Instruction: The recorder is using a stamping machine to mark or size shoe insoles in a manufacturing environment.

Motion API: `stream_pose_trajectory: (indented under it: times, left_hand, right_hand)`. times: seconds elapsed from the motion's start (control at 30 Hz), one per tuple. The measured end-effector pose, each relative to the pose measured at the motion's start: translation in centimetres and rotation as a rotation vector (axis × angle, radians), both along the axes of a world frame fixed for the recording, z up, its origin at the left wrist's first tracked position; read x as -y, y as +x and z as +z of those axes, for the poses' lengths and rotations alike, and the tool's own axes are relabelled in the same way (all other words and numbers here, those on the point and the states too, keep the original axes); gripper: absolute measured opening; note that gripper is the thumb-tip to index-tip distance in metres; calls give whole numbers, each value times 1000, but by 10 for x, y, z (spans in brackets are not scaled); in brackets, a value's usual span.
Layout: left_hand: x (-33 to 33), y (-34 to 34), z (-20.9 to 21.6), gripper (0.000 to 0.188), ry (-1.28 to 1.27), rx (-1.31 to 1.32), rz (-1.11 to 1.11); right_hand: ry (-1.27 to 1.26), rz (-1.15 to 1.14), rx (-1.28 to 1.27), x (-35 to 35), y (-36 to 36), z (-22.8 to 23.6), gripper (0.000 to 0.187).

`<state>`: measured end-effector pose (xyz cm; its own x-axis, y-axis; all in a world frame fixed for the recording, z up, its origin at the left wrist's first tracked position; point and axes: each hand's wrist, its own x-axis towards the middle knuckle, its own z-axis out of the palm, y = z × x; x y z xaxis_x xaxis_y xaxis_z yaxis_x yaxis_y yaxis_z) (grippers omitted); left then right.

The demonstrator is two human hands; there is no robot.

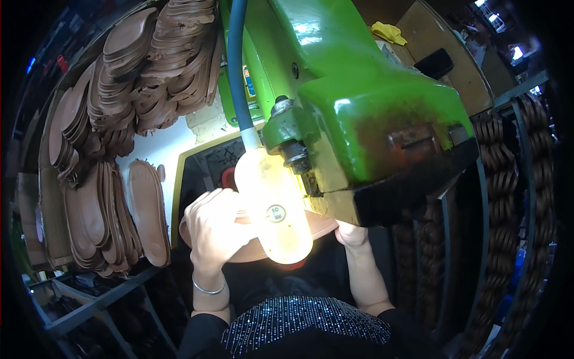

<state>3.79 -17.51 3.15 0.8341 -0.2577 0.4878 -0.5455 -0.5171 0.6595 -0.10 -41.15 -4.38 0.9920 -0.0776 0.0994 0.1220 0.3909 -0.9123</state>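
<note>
A brown shoe sole (pixel 250 251) lies crosswise under the bright lamp (pixel 288 239), which hides its middle. My left hand (pixel 216 222) grips the sole toward its left end, fingers curled over it. At the other end, my right hand (pixel 351 233) is closed on the sole's edge, its fingers partly behind the green machine head (pixel 365 113). Glare washes out the left fingertips. Whether a tool touches the sole cannot be seen.
Stacks of brown soles (pixel 116 78) fill the left side, with a single sole (pixel 149 212) beside them. A blue hose (pixel 238 66) runs down to the lamp. Racks of dark soles (pixel 499 215) stand at right. A yellow cloth (pixel 388 33) lies in a box behind.
</note>
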Motion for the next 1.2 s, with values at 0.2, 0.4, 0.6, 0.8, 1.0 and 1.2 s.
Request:
stream_pose_trajectory:
  times: [0.2, 0.4, 0.6, 0.8, 1.0, 1.2]
  left_hand:
    - [-5, -38, -18, 34, 143, -64, 259]
    - [25, -88, -47, 27, -113, -352, 279]
    - [64, -70, -72, 31, -529, -439, 122]
    - [79, -28, -70, 31, -412, -323, -133]
    - [94, -36, -60, 20, -529, -458, -37]
    - [81, -53, -71, 36, -575, -475, -16]
  right_hand:
    - [-147, 144, -143, -8, 0, -18, 45]
    - [-467, 68, 21, -22, 17, 20, 43]
    - [-345, -33, -113, -23, 5, 17, 38]
    - [-437, -97, -139, 0, -35, -13, 36]
    - [-341, 359, -485, 13, -106, -33, 38]
    - [-311, 201, -532, 74, -114, -9, 26]
